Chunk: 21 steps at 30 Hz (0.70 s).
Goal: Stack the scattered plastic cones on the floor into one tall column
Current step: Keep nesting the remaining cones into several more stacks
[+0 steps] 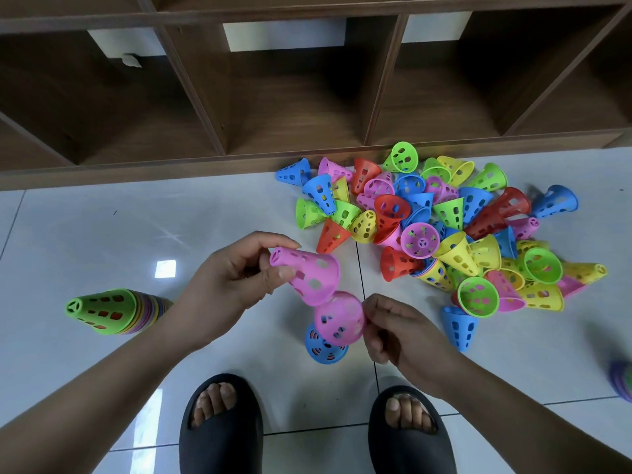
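Holding: my left hand (pixel 236 278) pinches the narrow tip of a pink perforated plastic cone (pixel 311 277). Thumb and curled fingers (pixel 266 238) close around it, and its wide mouth tilts down to the right.
Right hand: my right hand (pixel 396 330) pinches the rim of a second pink perforated plastic cone (pixel 338 318) between thumb and forefinger, with the other fingers curled in.
Two pink cones: they meet mouth to side between my hands; I cannot tell whether one sits inside the other.
Blue cone: a blue perforated plastic cone (pixel 321 350) sits on the glossy white tiled floor (pixel 102 234) under the second pink cone, partly hidden by it.
Column: a stack of nested cones topped by a green one (pixel 102 311) stands on the floor just left of my left wrist, coloured rims showing below the green.
Loose pile: a heap of red, yellow, green, blue and pink cones (pixel 444 227) lies on the floor ahead and to my right, its far edge by the foot of the dark wooden shelf unit (pixel 290 97).
Feet: my black slippers (pixel 222 432) stand on the tiles below my hands.
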Tool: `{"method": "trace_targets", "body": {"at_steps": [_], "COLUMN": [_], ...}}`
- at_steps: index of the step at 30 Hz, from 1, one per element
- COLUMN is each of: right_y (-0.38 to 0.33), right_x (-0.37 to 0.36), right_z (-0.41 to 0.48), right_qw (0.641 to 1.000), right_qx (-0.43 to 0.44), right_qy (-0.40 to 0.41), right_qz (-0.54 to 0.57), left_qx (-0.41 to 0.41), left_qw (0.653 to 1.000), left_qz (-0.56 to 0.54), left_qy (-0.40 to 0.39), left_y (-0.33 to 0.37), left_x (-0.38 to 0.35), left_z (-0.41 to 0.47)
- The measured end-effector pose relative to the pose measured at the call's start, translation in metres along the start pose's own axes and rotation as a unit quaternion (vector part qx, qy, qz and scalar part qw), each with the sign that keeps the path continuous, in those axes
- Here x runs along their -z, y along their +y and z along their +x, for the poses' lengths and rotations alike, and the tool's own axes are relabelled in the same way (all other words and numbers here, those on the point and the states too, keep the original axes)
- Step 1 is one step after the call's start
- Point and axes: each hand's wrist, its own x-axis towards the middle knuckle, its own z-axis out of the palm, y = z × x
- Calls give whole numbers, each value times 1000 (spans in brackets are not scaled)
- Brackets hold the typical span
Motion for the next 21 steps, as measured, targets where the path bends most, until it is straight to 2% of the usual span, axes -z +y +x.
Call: {"method": "trace_targets", "body": {"at_steps": [2, 5, 9, 12, 15, 17, 19, 21], "right_y": [5, 17, 28, 27, 21, 13, 3, -6], "right_x": [-2, -1, 4, 11, 26, 41, 57, 71], "right_z": [2, 10, 20, 24, 30, 35, 38, 42], "right_qw": [998, 986, 969, 967, 950, 902, 819, 760], "right_qx": [-22, -54, -87, -73, -34, 30, 116, 187], "right_qy": [-7, 15, 56, 79, 133, 187, 226, 239], "right_qz": [-54, -158, -223, -231, -281, -389, -515, -575], "left_qx": [-3, 0, 6, -12, 12, 37, 68, 86], "left_qw": [1000, 995, 978, 954, 951, 953, 957, 961], "left_qz": [-14, -18, 116, 225, 238, 221, 175, 144], "left_qy": [-24, -102, -174, -198, -194, -206, -221, -218], "left_y": [7, 1, -23, -39, -52, -54, -53, -54], "left_x": [-5, -15, -30, -47, -54, -53, -50, -46], "left_z": [-3, -7, -11, -16, -16, -12, -5, 6]}}
